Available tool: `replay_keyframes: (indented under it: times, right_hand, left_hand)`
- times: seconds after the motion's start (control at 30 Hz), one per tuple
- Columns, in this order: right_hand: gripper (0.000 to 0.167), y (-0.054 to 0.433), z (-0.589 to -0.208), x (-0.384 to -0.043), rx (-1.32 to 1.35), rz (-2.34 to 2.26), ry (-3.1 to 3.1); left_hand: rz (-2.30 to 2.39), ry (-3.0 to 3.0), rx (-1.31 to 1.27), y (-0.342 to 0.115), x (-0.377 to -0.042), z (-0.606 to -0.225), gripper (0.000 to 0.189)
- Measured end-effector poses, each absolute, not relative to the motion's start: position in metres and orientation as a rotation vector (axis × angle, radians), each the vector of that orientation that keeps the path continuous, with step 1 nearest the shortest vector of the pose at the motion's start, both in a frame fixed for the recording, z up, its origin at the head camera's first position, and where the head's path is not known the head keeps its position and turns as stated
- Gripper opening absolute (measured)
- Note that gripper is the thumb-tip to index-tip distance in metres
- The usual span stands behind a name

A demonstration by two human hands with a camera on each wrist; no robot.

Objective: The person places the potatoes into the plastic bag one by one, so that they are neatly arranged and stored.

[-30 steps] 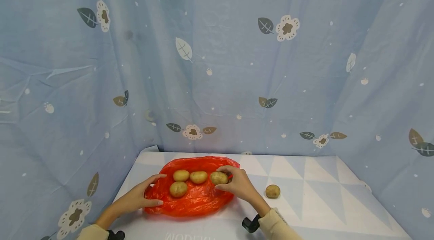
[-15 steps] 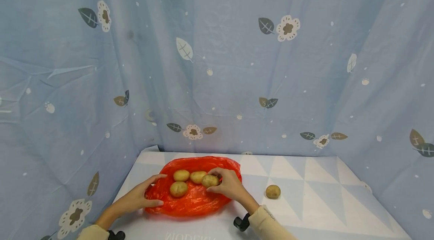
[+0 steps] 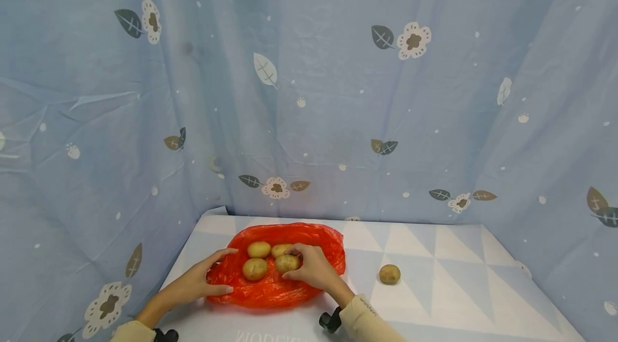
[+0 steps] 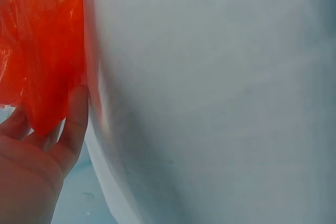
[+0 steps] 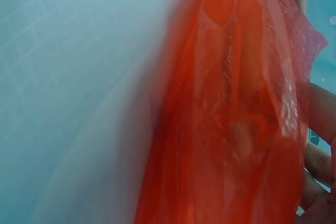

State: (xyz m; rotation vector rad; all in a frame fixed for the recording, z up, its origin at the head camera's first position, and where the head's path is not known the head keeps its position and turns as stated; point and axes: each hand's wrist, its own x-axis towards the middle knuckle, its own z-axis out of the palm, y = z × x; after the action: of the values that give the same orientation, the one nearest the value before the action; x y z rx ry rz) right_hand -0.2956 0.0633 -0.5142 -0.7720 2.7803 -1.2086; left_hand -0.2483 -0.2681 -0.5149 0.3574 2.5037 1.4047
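A red plastic bag (image 3: 265, 296) lies spread with its mouth facing up. Inside sit three potatoes: one at the back left (image 3: 258, 249), one at the front left (image 3: 254, 269), and a third potato (image 3: 279, 250) partly covered by my right hand. Between thumb and fingers my right hand (image 3: 314, 268) pinches another potato (image 3: 286, 263), low over the bag beside the others. My left hand (image 3: 193, 281) spreads thumb and fingers along the bag's left side. In the left wrist view its fingers (image 4: 76, 116) touch the red plastic.
One more potato (image 3: 389, 274) lies on the white and pale-blue patterned table (image 3: 454, 299), right of the bag. A blue printed curtain (image 3: 328, 132) rises behind the table and along both sides. Black wrist cameras sit at both cuffs.
My right hand has carried its potato leftward across the bag, in front of the back middle potato. The left hand and the potato on the table have stayed in place.
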Motion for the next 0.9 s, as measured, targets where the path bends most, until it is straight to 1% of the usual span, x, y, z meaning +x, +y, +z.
replay_keyframes:
  times: [0.2,0.6,0.9]
  right_hand:
    - [0.041,0.056,-0.519,-0.295,-0.795,-1.217,2.774]
    - [0.042,0.048,-0.524,-0.294,-0.799,-1.180,2.768]
    - [0.043,0.042,-0.528,-0.292,-0.747,-1.180,2.792]
  left_hand:
    - [1.417,2.497,0.366,-0.269,-0.248,-0.515,0.082]
    - [1.422,2.494,0.363,-0.270,-0.250,-0.515,0.082]
    - [1.425,2.482,0.400,-0.271,-0.249,-0.515,0.080]
